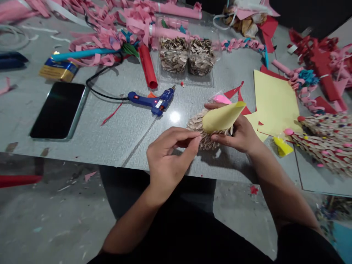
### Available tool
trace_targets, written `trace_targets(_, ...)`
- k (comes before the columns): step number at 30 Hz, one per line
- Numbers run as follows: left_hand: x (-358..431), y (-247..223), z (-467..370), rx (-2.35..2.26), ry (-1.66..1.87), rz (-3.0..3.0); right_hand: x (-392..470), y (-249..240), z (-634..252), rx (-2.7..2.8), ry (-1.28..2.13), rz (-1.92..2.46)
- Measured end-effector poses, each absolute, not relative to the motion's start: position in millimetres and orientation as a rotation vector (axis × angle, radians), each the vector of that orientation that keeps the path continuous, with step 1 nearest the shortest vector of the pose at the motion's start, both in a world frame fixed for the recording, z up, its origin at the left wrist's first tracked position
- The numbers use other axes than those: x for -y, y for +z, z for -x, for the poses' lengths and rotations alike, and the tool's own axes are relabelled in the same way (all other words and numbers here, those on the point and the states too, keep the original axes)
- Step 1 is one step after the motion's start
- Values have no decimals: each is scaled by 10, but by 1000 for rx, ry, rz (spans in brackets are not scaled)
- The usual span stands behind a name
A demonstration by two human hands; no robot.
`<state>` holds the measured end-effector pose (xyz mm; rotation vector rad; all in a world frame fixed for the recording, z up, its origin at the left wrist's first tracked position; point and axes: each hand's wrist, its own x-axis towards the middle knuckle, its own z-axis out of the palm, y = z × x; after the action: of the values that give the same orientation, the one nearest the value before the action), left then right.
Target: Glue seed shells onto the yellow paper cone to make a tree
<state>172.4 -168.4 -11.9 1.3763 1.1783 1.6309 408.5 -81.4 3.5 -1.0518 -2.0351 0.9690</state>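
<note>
A pale yellow paper cone (220, 118) lies tilted over the table, its tip toward the upper right. Overlapping beige flakes, like seed shells (195, 122), ring its wide lower end. My right hand (242, 135) is closed around the cone's far side, with the thumb and fingers on either side of it. At the near left edge of the flakes, my left hand (172, 156) pinches with thumb and forefinger. Whatever is between those fingertips is too small to make out. A blue hot glue gun (155, 102) rests on the table to the left, a small red light on its body.
A clear divided tray (213, 79) holds more flakes. Left of it lie a red paper roll (147, 68) and a phone (59, 112). Yellow sheets (276, 102), a yellow packet (282, 146) and flake-covered cones (327, 146) are at right. Pink paper strips (132, 18) cover the back.
</note>
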Motion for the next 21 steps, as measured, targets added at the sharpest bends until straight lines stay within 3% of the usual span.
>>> trace_targets(9,1650,-107,-1871,-1149,1483,-1033,814,28,-4075,1999,998,1084)
trace_targets(21,1610,-129,-1896,-1166,1433,-1011,822,51,-4045,1975,1012,1117)
